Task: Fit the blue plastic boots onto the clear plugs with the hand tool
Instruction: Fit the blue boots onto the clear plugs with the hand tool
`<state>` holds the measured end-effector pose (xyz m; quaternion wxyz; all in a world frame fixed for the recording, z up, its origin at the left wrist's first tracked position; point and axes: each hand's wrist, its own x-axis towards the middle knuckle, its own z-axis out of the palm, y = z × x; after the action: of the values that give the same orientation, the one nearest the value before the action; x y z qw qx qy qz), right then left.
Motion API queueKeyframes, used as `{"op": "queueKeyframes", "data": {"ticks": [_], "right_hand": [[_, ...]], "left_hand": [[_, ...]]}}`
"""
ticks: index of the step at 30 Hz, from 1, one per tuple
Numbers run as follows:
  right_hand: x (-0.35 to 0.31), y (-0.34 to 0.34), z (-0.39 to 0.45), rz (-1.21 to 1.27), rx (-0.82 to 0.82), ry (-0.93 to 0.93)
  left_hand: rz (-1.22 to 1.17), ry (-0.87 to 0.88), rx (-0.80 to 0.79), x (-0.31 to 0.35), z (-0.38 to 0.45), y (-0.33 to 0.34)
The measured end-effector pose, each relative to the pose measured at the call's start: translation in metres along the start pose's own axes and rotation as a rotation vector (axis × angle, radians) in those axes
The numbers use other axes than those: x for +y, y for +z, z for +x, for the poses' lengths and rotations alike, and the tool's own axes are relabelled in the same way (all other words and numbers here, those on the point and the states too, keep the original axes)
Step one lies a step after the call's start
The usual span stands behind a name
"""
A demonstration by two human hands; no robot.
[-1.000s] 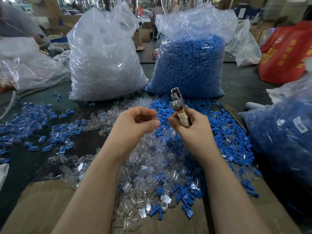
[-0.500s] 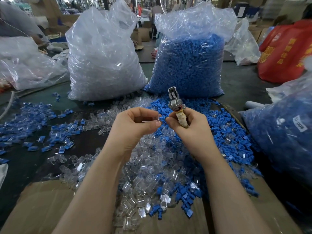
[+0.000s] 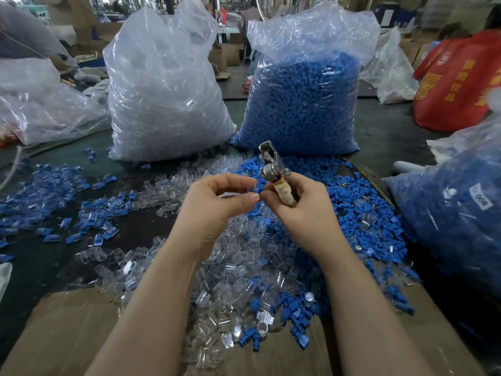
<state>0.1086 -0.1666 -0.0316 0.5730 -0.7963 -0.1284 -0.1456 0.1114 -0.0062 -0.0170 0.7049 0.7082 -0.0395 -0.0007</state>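
My right hand (image 3: 303,210) grips the hand tool (image 3: 273,169) by its tape-wrapped handle, metal head pointing up and away. My left hand (image 3: 217,210) is raised beside it, thumb and fingers curled together, fingertips meeting the right hand's fingertips. A small blue boot (image 3: 259,190) shows between the two sets of fingertips; a clear plug there is hard to make out. Beneath the hands lies a heap of loose clear plugs (image 3: 235,270). Loose blue boots (image 3: 349,204) spread to the right of it.
A big bag of clear plugs (image 3: 162,90) and a big bag of blue boots (image 3: 303,104) stand behind the heap. Fitted blue pieces (image 3: 54,196) lie scattered at left. Another blue-filled bag (image 3: 461,213) sits at right, a red bag (image 3: 461,82) behind it. Cardboard (image 3: 67,329) lies at the near edge.
The two hands have closed together; the left fingertips now touch the right hand's fingertips with a blue boot between them. The tool has shifted slightly left.
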Motion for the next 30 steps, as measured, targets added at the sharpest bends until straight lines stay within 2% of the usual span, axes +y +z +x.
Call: {"op": "queueKeyframes", "data": {"ticks": [21,30], "right_hand": [[-0.0018,0.0017,-0.0012,0.000,-0.002,0.013],[0.0050,-0.0008,0.0001,0.047,0.043,0.052]], "left_hand": [[-0.017,-0.006,0.014,-0.0022,0.0005,0.0002],[-0.214,-0.039,0.032,0.0008,0.0009,0.0019]]}}
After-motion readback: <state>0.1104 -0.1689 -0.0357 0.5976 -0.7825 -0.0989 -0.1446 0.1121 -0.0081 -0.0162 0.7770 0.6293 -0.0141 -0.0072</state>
